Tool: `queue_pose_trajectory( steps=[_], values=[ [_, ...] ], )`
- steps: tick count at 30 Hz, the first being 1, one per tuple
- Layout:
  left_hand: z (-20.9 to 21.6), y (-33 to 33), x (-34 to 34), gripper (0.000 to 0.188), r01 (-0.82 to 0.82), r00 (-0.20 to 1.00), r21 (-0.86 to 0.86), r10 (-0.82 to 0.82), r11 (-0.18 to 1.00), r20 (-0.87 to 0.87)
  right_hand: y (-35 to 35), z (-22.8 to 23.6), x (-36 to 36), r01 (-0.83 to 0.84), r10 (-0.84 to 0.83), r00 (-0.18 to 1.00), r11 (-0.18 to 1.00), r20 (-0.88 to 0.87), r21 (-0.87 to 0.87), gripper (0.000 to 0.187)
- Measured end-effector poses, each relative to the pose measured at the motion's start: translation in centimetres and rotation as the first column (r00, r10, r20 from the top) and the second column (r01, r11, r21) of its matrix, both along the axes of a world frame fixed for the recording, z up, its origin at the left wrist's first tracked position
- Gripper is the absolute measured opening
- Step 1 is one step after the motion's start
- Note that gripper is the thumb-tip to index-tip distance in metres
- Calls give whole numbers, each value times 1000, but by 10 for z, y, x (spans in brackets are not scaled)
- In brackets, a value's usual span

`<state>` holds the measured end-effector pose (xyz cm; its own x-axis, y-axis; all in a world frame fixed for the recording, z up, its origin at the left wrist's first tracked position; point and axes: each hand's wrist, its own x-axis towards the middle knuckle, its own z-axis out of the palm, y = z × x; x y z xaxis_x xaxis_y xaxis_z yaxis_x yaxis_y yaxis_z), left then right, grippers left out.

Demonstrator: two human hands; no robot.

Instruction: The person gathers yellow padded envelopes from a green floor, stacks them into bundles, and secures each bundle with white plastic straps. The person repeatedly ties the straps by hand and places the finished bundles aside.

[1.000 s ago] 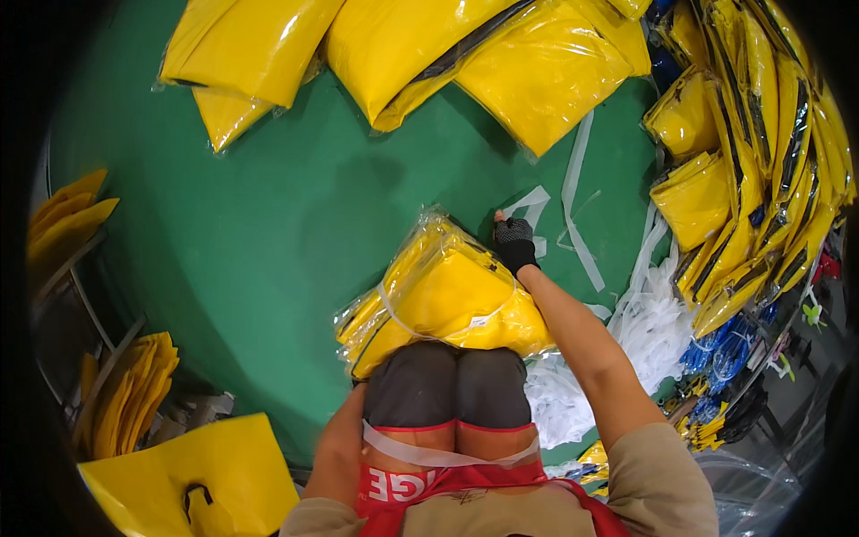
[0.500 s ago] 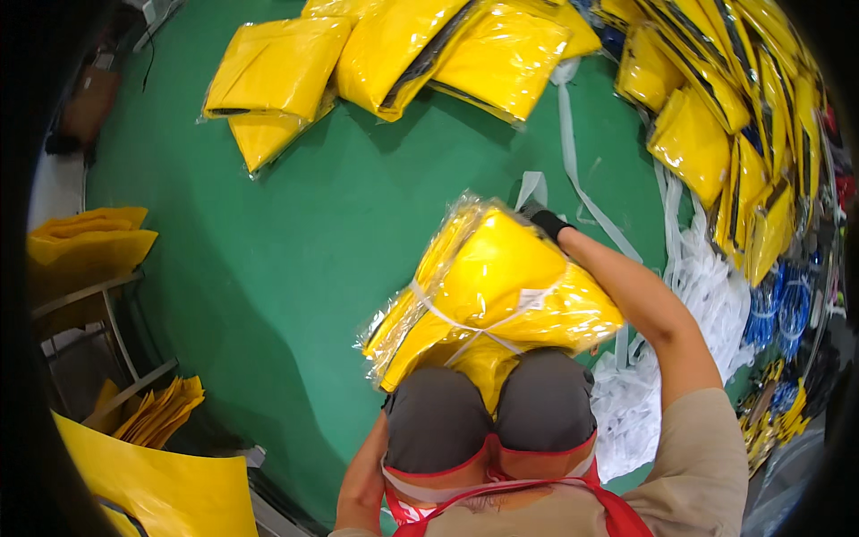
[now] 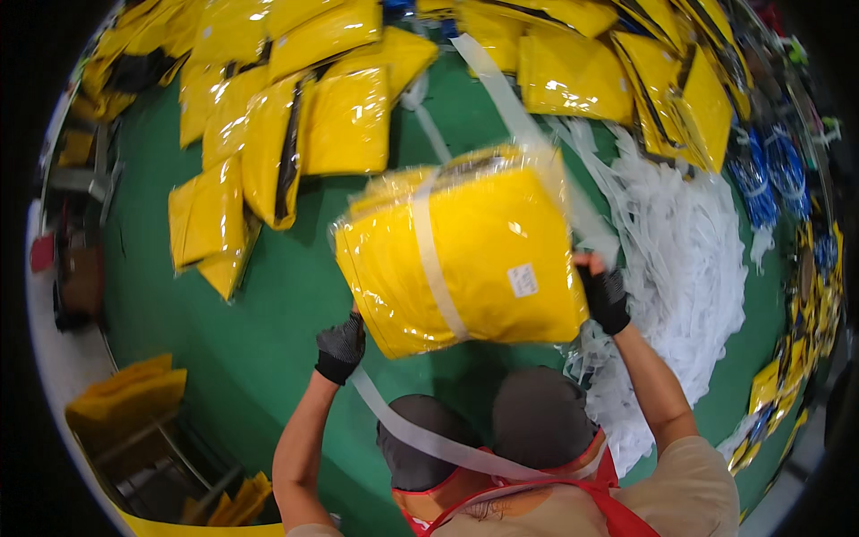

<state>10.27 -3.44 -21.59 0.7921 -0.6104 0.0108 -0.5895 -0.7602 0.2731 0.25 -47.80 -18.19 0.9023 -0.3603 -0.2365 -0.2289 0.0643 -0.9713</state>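
In front of my knees is a thick bundle of yellow packs (image 3: 501,233), folded yellow material in clear plastic. A white strap (image 3: 429,255) runs across it from top to bottom, and a small white label (image 3: 522,280) shows on its face. My left hand (image 3: 342,347), in a dark fingerless glove, closes on the bundle's lower left edge. On the right edge, my right hand (image 3: 606,291), gloved alike, grips the bundle with its fingertips partly hidden. A blurred white strip (image 3: 586,228) passes beside the right hand. Another white strip (image 3: 403,430) runs from below my left hand across my lap.
Several yellow packs (image 3: 344,121) lie on the green floor ahead. More packs (image 3: 577,76) are piled at the far right. A heap of white strips (image 3: 689,286) spreads at my right, with blue coils (image 3: 761,183) beyond. A metal rack (image 3: 152,447) stands at left.
The bundle has come up off my knees, turned and moved forward between both hands. Crossed straps showed before; now one shows. My left hand has come into sight. The view has shifted.
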Motion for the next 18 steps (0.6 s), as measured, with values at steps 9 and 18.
queue_pose_trajectory(
  steps=[9,18],
  values=[
    [62,-22,-27,49,177,946,59,-153,982,-284,9,-20,-67,-55,-146,885,911,-443,-409,25],
    [101,-59,73,42,320,659,632,313,706,-684,-12,-46,-31,-268,19,883,840,-468,-471,20]
  ],
)
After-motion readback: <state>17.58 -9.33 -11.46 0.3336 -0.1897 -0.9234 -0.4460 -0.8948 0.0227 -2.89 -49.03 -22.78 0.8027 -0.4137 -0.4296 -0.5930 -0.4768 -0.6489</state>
